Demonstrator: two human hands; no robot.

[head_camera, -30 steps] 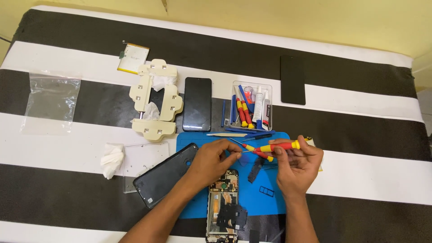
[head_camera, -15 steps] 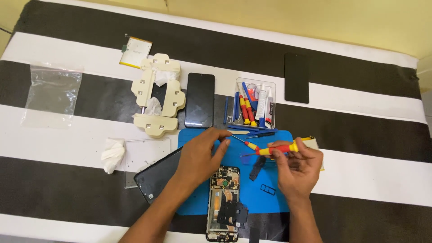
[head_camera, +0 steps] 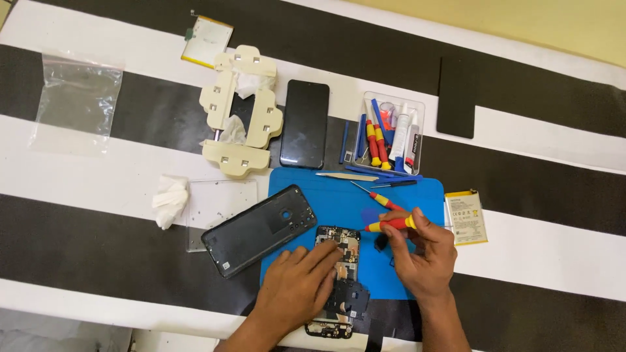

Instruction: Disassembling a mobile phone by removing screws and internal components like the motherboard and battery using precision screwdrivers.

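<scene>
An opened phone (head_camera: 340, 274) with its circuit board exposed lies on a blue work mat (head_camera: 404, 195). My left hand (head_camera: 297, 287) rests flat on the phone, fingers over its upper half. To the right, my right hand (head_camera: 424, 254) grips a red and yellow screwdriver (head_camera: 391, 224) held roughly level above the mat, its tip pointing left. A second red and yellow screwdriver (head_camera: 381, 197) lies loose on the mat just above. The phone's black back cover (head_camera: 259, 229) lies at the mat's left edge.
A clear tool tray (head_camera: 391, 133) with several tools, a black phone screen (head_camera: 305, 124), a cream clamp jig (head_camera: 240, 111), a black panel (head_camera: 456, 98), two flat batteries (head_camera: 465, 217) (head_camera: 207, 41), a clear bag (head_camera: 75, 98), a tissue (head_camera: 171, 199) and tweezers (head_camera: 345, 176) lie on the striped cloth.
My left hand moved down from the screwdriver's tip onto the opened phone. The right hand kept the screwdriver and shifted slightly lower.
</scene>
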